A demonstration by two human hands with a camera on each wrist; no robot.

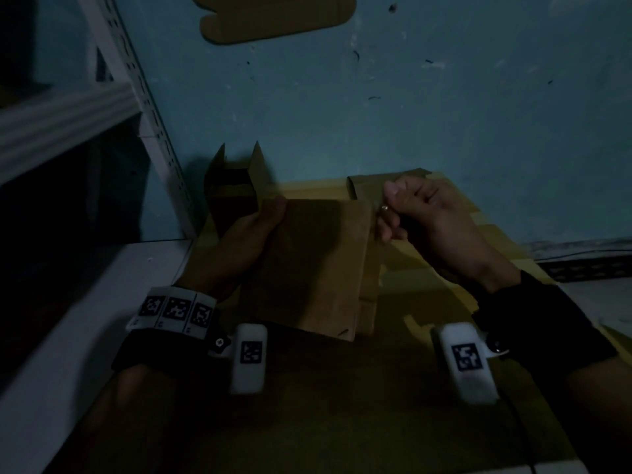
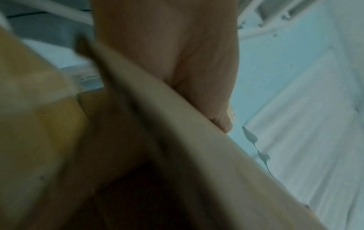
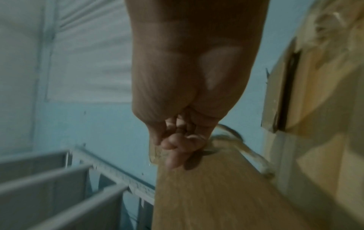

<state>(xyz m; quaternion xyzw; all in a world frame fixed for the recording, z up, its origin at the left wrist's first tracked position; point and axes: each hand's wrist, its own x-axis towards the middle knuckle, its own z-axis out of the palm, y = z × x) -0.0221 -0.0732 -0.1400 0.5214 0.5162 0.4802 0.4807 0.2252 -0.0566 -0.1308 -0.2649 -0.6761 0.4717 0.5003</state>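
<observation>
A person holds a flat brown paper bag (image 1: 307, 261) in front of them with both hands, over the brown paper sheets (image 1: 342, 405) that cover the tabletop (image 1: 85, 302). I cannot tell whether its lower edge touches them. The left hand (image 1: 253, 230) grips the bag's upper left corner, thumb laid over the front face. The head view hides the fingers behind the paper, and the left wrist view, blurred, adds only the thumb pressed against the bag's edge (image 2: 197, 140). The right hand (image 1: 427, 213) has its fingers bunched tight and pinches the bag's upper right corner. From the head this looks like a closed fist at the paper. The right wrist view shows what that hides: the fingertips (image 3: 177, 149) clamped on the top edge, and a twisted cord handle (image 3: 236, 140) looping out just beside them. Behind the left hand an open paper bag (image 1: 232, 189) stands upright against the blue wall (image 1: 376, 97), beside a white metal rack (image 1: 136, 80). Another flat bag (image 1: 369, 184) lies beyond the right hand, and a cardboard cut-out (image 1: 273, 15) hangs on the wall above.
</observation>
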